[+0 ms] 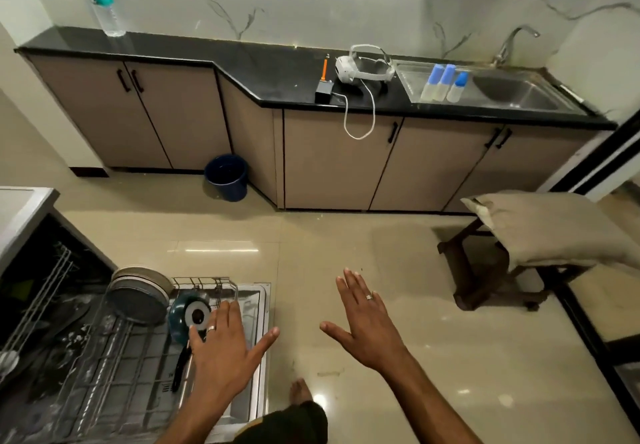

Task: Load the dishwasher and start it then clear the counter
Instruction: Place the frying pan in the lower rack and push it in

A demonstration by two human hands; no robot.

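Head view: dishwasher (pixel 31 235) stands open at lower left, its door (pixel 258 305) folded down flat and its lower rack (pixel 114 367) drawn out over the door. Rack contents: stacked plates (pixel 145 284) standing on edge, and a teal pan (pixel 187 315) with a black handle.

Left hand (pixel 221 346) hovers over the rack's outer end beside the pan, fingers straight and spread, gripping nothing. Right hand (pixel 367 319) is held over the bare floor (pixel 346 235), likewise flat and empty.

Counter (pixel 263 72) lies well apart, across the floor; it carries a water bottle (pixel 104 3), a white headset (pixel 363 65) with trailing cable, and three blue-capped bottles (pixel 443 83) on the sink (pixel 512 91) drainboard.

Recommended procedure: probably the rack goes in next. Press evenly on its front rail, confirm the pan handle clears the frame, then lift the door.
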